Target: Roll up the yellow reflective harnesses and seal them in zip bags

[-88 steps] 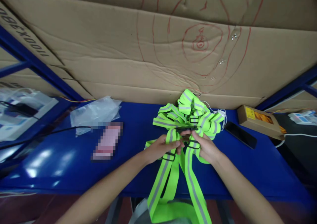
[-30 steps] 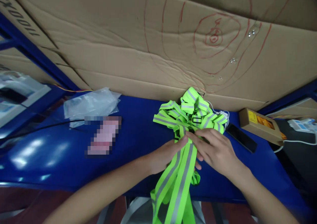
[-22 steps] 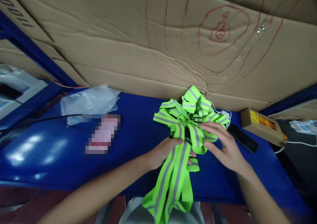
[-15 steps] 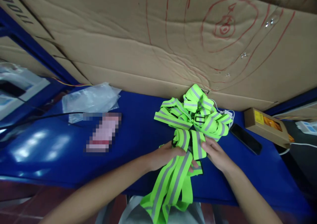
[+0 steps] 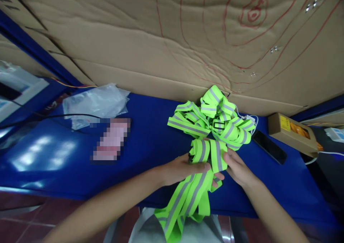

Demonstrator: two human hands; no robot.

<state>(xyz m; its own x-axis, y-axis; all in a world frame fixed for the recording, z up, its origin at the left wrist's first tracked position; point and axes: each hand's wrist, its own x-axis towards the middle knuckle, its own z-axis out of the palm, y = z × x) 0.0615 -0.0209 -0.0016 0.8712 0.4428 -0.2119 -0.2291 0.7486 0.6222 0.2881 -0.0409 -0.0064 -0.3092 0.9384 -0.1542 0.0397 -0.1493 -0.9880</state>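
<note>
Neon green straps (image 5: 193,194) with a grey stripe hang in a bundle over the front edge of the blue table. My left hand (image 5: 185,169) is closed round their upper part, thumb on top and fingertips showing at the right. My right hand (image 5: 236,166) pinches the right side of a folded strap loop (image 5: 218,156) next to it. Just behind both hands, a loose pile of the same straps (image 5: 225,119) lies on the table, with a black buckle (image 5: 219,125) on it.
Clear plastic bags (image 5: 96,103) and a blurred pink item (image 5: 111,139) lie on the blue table (image 5: 150,128) at the left. At the right are a black phone (image 5: 269,147) and a small cardboard box (image 5: 292,133). A cardboard wall (image 5: 129,49) stands behind.
The view has shifted slightly. Both hands have moved a little to the right with the straps, and the short strap end below my left fingers has drawn in closer to the bundle.
</note>
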